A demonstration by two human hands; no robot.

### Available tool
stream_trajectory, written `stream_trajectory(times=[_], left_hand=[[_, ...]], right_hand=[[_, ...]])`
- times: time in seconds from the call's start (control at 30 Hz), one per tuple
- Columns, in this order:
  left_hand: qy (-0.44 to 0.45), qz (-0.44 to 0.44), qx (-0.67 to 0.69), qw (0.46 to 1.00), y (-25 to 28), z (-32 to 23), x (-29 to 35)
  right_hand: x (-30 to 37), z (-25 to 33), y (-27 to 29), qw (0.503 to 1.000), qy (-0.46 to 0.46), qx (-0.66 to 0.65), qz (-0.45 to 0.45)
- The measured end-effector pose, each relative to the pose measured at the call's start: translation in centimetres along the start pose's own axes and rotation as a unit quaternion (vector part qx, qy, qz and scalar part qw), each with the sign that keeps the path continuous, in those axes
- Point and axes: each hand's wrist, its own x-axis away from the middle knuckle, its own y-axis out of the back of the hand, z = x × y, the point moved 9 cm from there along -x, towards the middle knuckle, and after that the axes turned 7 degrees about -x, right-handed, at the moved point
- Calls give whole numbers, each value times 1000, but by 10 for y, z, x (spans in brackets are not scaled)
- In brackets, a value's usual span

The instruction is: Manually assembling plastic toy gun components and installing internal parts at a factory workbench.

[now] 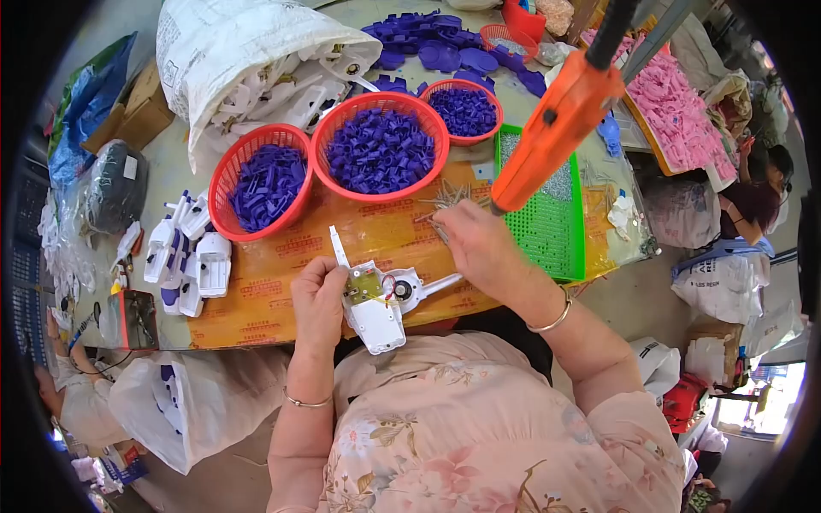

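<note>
Head view: open white plastic housing with wires and a long arm [377, 330], above the near edge of the amber-covered worktable [256, 286], clamped between thumb and fingers of the left hand [318, 299]. Right hand [486, 248] with fingertips drawn together at a loose heap of thin pale rod-like pieces [451, 193]; cannot tell of any piece pinched. Alongside: hanging orange power screwdriver [547, 137], green perforated plastic tray [540, 244], three round red plastic baskets [381, 196].

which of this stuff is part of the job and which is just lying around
Likely part of the job:
white housing, in the left hand
thin metal rods, at the right hand
orange tool
small purple parts

Probably just lying about:
cardboard box
dark wrapped bundle
pink parts
</note>
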Motion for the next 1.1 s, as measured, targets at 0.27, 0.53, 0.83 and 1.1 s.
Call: stream_trajectory(times=[0.27, 0.53, 0.83, 1.1], left_hand=[[47, 43, 41, 997, 0, 12, -1], [23, 86, -2, 996, -21, -6, 11], [16, 92, -14, 996, -25, -14, 15], [37, 88, 12, 995, -27, -3, 12]], right_hand=[[-12, -15, 14, 991, -42, 93, 85], [5, -3, -10, 966, 11, 215, 144], [2, -15, -27, 954, 20, 269, 129], [0, -8, -32, 964, 24, 219, 152]])
